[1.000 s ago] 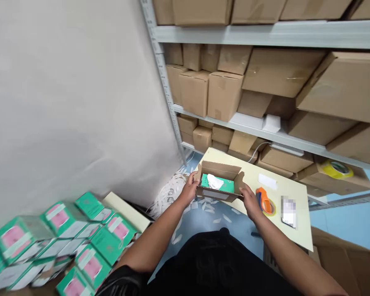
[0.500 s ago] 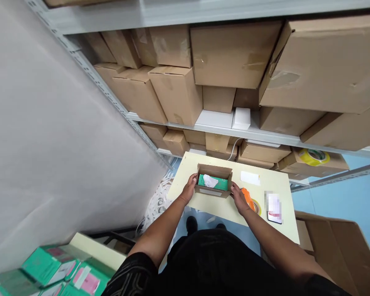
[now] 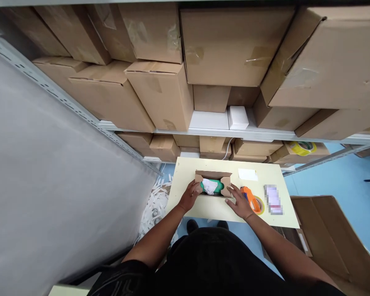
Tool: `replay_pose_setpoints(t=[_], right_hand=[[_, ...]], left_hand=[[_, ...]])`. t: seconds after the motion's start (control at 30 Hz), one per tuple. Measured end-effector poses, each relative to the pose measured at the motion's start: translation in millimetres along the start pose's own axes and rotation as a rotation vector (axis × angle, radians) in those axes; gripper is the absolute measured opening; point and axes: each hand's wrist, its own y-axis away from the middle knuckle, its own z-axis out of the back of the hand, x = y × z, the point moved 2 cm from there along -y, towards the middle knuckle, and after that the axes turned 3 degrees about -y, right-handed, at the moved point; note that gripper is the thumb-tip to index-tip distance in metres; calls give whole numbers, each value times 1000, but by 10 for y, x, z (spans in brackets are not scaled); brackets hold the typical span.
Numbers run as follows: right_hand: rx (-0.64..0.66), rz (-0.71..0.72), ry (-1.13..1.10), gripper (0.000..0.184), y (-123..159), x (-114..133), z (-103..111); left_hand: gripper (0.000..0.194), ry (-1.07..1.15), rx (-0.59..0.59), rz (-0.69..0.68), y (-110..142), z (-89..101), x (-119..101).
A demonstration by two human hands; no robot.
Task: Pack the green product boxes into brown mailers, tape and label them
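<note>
A small cardboard box (image 3: 214, 174) lies open-topped on the cream table, its two short end flaps folded inward. Inside it are a green box (image 3: 219, 188) and a crumpled white piece (image 3: 209, 187), perhaps paper or cloth. At the left end, my left hand (image 3: 189, 196) rests its outstretched fingers on the flap. My right hand (image 3: 240, 203) has its fingers spread, the tips touching the right flap. Just right of that hand lies an orange tape dispenser (image 3: 249, 197) with a roll of clear yellowish tape (image 3: 259, 205).
On the table (image 3: 185, 164) are a white slip (image 3: 247, 174) and a phone (image 3: 274, 200). Shelves with cardboard boxes (image 3: 234, 45) stand behind it. A tape roll (image 3: 302, 148) sits on a lower box. White scraps (image 3: 154, 205) litter the floor at left; a large open carton (image 3: 323, 234) stands right.
The box's two end flaps have been folded inward over the green box. My hands have shifted from gripping its ends to lying at the flaps. The view has moved.
</note>
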Motion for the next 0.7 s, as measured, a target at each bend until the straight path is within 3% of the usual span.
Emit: replay_pose_setpoints(t=[0.13,0.27,0.4,0.5,0.6,0.7], right_hand=[[-93,-56,-6,46,-107,78,-66],[-146,-235,-43,50,-209,123,-127],[-125,-353,-25,56,-250,135,-153],[-113,-351,-29,56,-258,136,-145],[-109,-344,-37,56,-255,135,-133],[-107,-363,-57,56,-263,154,-133]], left_hand=[[42,-78,-6,20,-15,18,-85],[32,-154,-56,14,-98,95,-216],[53,-165,-138,46,-309,225,-399],[63,-236,-106,-42,-494,304,-600],[48,-380,-42,-138,-548,330,-744],[35,-482,-15,-220,-439,295,-751]])
